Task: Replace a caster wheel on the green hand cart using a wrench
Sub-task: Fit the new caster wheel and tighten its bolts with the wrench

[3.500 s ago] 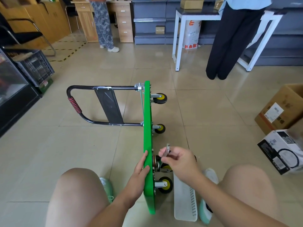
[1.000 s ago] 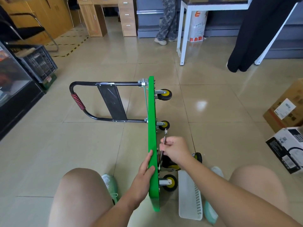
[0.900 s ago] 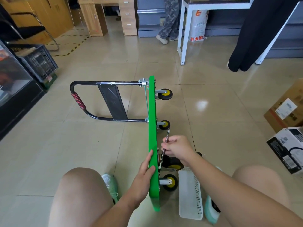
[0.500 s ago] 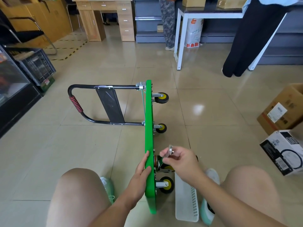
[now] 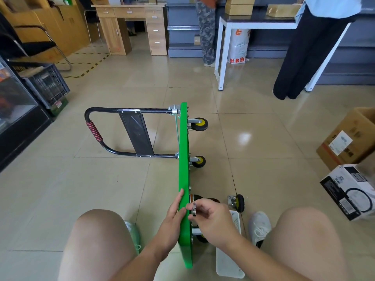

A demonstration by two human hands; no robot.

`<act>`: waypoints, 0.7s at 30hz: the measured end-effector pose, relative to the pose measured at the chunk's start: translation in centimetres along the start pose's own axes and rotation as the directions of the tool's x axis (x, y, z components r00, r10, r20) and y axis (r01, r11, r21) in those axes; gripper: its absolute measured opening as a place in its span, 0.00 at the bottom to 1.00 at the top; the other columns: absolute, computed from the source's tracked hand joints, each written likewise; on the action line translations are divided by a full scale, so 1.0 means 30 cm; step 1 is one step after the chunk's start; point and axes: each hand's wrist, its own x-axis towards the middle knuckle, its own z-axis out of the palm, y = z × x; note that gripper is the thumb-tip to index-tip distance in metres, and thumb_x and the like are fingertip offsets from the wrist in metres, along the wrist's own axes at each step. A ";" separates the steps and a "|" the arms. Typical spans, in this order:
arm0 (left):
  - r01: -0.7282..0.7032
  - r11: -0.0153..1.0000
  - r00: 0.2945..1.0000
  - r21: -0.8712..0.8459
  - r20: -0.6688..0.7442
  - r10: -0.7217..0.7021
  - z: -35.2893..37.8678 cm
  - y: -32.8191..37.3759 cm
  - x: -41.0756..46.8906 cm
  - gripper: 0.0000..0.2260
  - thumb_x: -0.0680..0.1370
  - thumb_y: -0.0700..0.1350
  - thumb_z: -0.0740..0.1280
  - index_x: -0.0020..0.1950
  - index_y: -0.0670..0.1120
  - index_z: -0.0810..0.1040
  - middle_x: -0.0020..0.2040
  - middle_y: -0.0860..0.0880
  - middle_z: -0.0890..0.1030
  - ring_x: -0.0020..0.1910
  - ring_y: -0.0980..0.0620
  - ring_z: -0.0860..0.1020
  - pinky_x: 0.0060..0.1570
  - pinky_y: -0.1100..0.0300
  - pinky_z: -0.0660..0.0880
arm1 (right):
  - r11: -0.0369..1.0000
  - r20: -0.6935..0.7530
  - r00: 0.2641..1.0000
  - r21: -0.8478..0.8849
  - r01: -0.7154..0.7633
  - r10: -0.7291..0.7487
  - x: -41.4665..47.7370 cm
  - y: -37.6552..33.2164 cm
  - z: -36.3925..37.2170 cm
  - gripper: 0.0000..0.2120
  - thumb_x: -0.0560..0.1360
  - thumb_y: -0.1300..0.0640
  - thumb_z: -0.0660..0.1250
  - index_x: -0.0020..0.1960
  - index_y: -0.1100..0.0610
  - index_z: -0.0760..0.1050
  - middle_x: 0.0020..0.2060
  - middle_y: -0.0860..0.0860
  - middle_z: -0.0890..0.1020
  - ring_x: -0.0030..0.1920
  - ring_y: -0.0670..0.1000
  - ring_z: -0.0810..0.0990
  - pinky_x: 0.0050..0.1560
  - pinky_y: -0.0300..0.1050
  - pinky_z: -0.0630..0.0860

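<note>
1. Head view: glossy green cart (image 5: 184,159) on edge, loose black caster (image 5: 237,202) to its right.
2. Left hand (image 5: 172,218), fingers straight, rests on cart; right hand (image 5: 213,220) pinches metal wrench (image 5: 194,209) beside it.

head-worn view, angled down, close above knees
</note>
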 end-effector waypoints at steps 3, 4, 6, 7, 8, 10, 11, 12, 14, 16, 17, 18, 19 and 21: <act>0.003 1.000 1.000 0.009 0.003 -0.003 -0.005 -0.011 0.003 0.23 0.88 0.49 0.58 0.74 0.77 0.65 0.79 0.57 0.69 0.77 0.54 0.70 0.80 0.48 0.63 | 1.000 -0.055 0.998 0.019 -0.003 0.004 -0.004 0.017 -0.007 0.23 0.73 0.72 0.71 0.45 0.41 0.84 0.45 0.46 0.88 0.49 0.46 0.87 0.51 0.37 0.81; 0.004 1.000 1.000 0.012 0.005 -0.005 -0.007 -0.014 0.004 0.23 0.88 0.48 0.58 0.74 0.77 0.65 0.79 0.57 0.69 0.77 0.54 0.70 0.80 0.48 0.63 | 0.999 -0.071 0.997 0.034 -0.012 0.014 -0.009 0.025 -0.011 0.24 0.73 0.72 0.71 0.45 0.41 0.84 0.45 0.45 0.88 0.49 0.46 0.87 0.51 0.36 0.81; 0.008 1.000 1.000 0.014 0.007 -0.008 -0.009 -0.018 0.008 0.24 0.88 0.47 0.57 0.74 0.77 0.65 0.79 0.57 0.69 0.76 0.54 0.71 0.79 0.48 0.64 | 0.999 -0.075 0.997 0.046 -0.024 0.028 -0.015 0.036 -0.015 0.23 0.73 0.72 0.71 0.45 0.42 0.84 0.46 0.46 0.88 0.49 0.47 0.87 0.51 0.36 0.81; 0.007 1.000 1.000 0.016 0.010 -0.007 -0.010 -0.021 0.010 0.24 0.88 0.48 0.57 0.74 0.77 0.65 0.79 0.57 0.69 0.76 0.54 0.71 0.79 0.47 0.65 | 0.999 -0.068 0.997 0.032 -0.024 0.026 -0.012 0.034 -0.017 0.22 0.73 0.71 0.71 0.45 0.43 0.84 0.47 0.47 0.88 0.50 0.47 0.87 0.51 0.37 0.82; 0.005 1.000 1.000 0.019 0.013 -0.005 -0.010 -0.023 0.011 0.23 0.88 0.48 0.57 0.74 0.77 0.64 0.79 0.57 0.69 0.76 0.54 0.71 0.79 0.47 0.65 | 1.000 -0.059 0.998 0.007 -0.020 0.020 -0.003 0.030 -0.019 0.21 0.73 0.71 0.70 0.45 0.43 0.84 0.46 0.47 0.88 0.50 0.48 0.87 0.52 0.39 0.82; -0.005 1.000 1.000 0.028 0.012 0.005 -0.010 -0.026 0.011 0.23 0.88 0.49 0.58 0.74 0.77 0.64 0.79 0.58 0.69 0.77 0.55 0.70 0.79 0.47 0.64 | 0.998 -0.048 0.999 -0.066 -0.010 0.007 0.025 0.019 -0.023 0.22 0.72 0.69 0.72 0.45 0.40 0.83 0.45 0.44 0.87 0.49 0.46 0.86 0.54 0.40 0.82; -0.011 0.999 1.000 0.033 0.009 0.011 -0.010 -0.027 0.010 0.23 0.88 0.49 0.59 0.74 0.78 0.64 0.79 0.59 0.69 0.77 0.56 0.70 0.80 0.48 0.63 | 0.995 -0.046 0.999 -0.099 -0.006 0.002 0.037 0.013 -0.025 0.22 0.72 0.68 0.73 0.45 0.38 0.83 0.45 0.42 0.87 0.49 0.44 0.86 0.54 0.38 0.81; -0.017 0.999 1.000 0.034 0.007 0.016 -0.010 -0.026 0.009 0.23 0.88 0.49 0.59 0.74 0.78 0.64 0.79 0.60 0.69 0.77 0.57 0.69 0.80 0.49 0.63 | 0.993 -0.039 0.999 -0.115 -0.002 -0.003 0.043 0.010 -0.024 0.22 0.72 0.67 0.73 0.45 0.38 0.83 0.44 0.41 0.87 0.48 0.42 0.86 0.53 0.36 0.80; -0.016 0.999 1.000 0.033 0.002 0.016 -0.009 -0.020 0.008 0.22 0.88 0.51 0.60 0.73 0.78 0.64 0.79 0.60 0.69 0.77 0.57 0.69 0.80 0.49 0.63 | 0.993 -0.003 1.000 -0.115 0.008 -0.008 0.041 0.012 -0.017 0.20 0.72 0.67 0.72 0.45 0.39 0.83 0.44 0.42 0.87 0.47 0.42 0.86 0.51 0.33 0.80; -0.008 1.000 1.000 0.026 0.004 0.008 -0.008 -0.013 0.008 0.21 0.87 0.52 0.60 0.74 0.78 0.64 0.78 0.59 0.70 0.76 0.57 0.70 0.79 0.49 0.64 | 0.995 0.021 1.000 -0.101 0.009 -0.007 0.031 0.024 -0.008 0.20 0.72 0.66 0.70 0.44 0.39 0.83 0.43 0.44 0.87 0.47 0.43 0.87 0.50 0.33 0.80; -0.004 1.000 1.000 0.023 0.005 0.004 -0.007 -0.013 0.007 0.22 0.87 0.52 0.60 0.74 0.78 0.64 0.78 0.59 0.70 0.76 0.56 0.70 0.79 0.49 0.64 | 0.995 0.020 1.000 -0.096 0.008 -0.006 0.031 0.026 -0.007 0.18 0.72 0.65 0.70 0.44 0.39 0.83 0.43 0.44 0.87 0.47 0.44 0.87 0.50 0.34 0.80; -0.002 1.000 1.000 0.025 0.004 0.002 -0.006 -0.013 0.006 0.22 0.87 0.51 0.60 0.74 0.77 0.64 0.79 0.59 0.69 0.77 0.57 0.70 0.80 0.49 0.63 | 0.995 0.012 1.000 -0.097 0.004 -0.003 0.038 0.025 -0.007 0.17 0.71 0.63 0.70 0.44 0.39 0.83 0.43 0.44 0.87 0.47 0.44 0.86 0.51 0.34 0.80; -0.003 1.000 1.000 0.026 0.002 0.003 -0.005 -0.013 0.006 0.22 0.88 0.50 0.60 0.74 0.77 0.64 0.79 0.59 0.69 0.77 0.57 0.69 0.80 0.50 0.63 | 0.995 0.004 1.000 -0.104 -0.003 0.004 0.053 0.022 -0.011 0.15 0.70 0.61 0.71 0.45 0.39 0.83 0.44 0.43 0.87 0.47 0.44 0.86 0.52 0.36 0.80; -0.001 1.000 1.000 0.023 -0.001 0.001 -0.006 -0.014 0.006 0.23 0.88 0.49 0.59 0.74 0.76 0.64 0.79 0.61 0.68 0.77 0.57 0.68 0.80 0.50 0.62 | 0.992 -0.002 1.000 -0.125 -0.027 0.027 0.098 0.013 -0.019 0.14 0.70 0.58 0.72 0.45 0.39 0.82 0.44 0.43 0.87 0.49 0.44 0.86 0.54 0.39 0.80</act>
